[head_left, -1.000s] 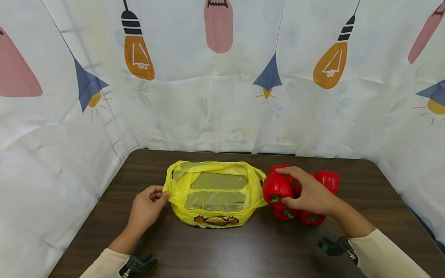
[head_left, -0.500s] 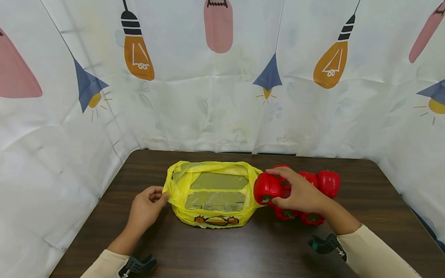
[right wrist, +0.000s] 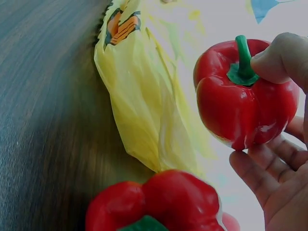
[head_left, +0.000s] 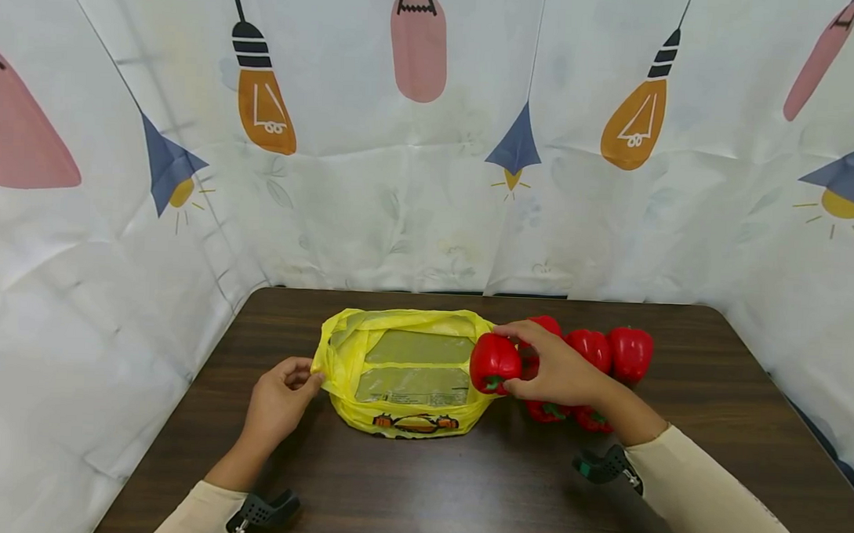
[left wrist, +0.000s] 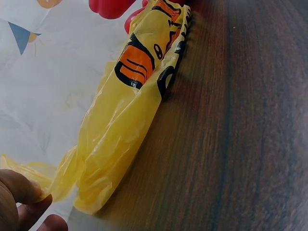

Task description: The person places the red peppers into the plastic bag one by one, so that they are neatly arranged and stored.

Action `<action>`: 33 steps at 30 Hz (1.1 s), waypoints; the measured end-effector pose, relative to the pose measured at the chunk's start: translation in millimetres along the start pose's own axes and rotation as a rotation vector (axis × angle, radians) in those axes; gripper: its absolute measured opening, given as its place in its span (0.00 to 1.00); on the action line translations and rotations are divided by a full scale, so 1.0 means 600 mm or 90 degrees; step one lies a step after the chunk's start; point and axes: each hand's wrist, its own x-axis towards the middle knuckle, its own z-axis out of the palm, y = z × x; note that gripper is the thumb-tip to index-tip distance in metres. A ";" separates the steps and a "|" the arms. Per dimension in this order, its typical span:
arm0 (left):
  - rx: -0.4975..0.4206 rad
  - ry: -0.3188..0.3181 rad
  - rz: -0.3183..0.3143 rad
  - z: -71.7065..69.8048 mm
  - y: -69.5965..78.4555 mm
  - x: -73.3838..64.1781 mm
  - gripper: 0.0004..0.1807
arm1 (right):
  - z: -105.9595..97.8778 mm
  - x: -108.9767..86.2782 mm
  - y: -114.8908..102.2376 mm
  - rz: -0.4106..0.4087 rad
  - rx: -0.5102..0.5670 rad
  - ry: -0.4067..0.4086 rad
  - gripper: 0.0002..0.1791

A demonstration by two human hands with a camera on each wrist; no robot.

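A yellow plastic bag (head_left: 413,420) with orange and black print lies mouth-up on the table, its inside showing pale green. My left hand (head_left: 281,400) pinches the bag's left edge between thumb and fingers, as the left wrist view shows too. In my right hand (head_left: 561,371) is a red bell pepper (head_left: 495,364), held over the bag's right rim. The right wrist view shows the thumb by its green stem (right wrist: 244,62) and the fingers beneath it. Several other red bell peppers (head_left: 630,354) sit to the right of the bag, some partly hidden by my right hand.
The dark wooden table (head_left: 419,494) has rounded far corners. A white curtain (head_left: 400,218) printed with lamps and bulbs hangs behind it and along both sides. A black strap (head_left: 607,465) is on my right wrist, and a similar strap (head_left: 266,509) on my left.
My right hand has carried the bell pepper left, from above the other peppers to the bag's right rim. More of the peppers behind it show. My left hand stays at the bag's edge.
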 end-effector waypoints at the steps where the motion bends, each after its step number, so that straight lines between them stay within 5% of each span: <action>1: -0.003 0.000 -0.001 0.000 0.000 0.000 0.13 | 0.002 0.002 0.001 -0.002 0.003 -0.002 0.45; 33: -0.026 -0.002 0.005 0.002 -0.005 -0.001 0.11 | 0.057 0.045 -0.004 -0.001 -0.016 -0.036 0.41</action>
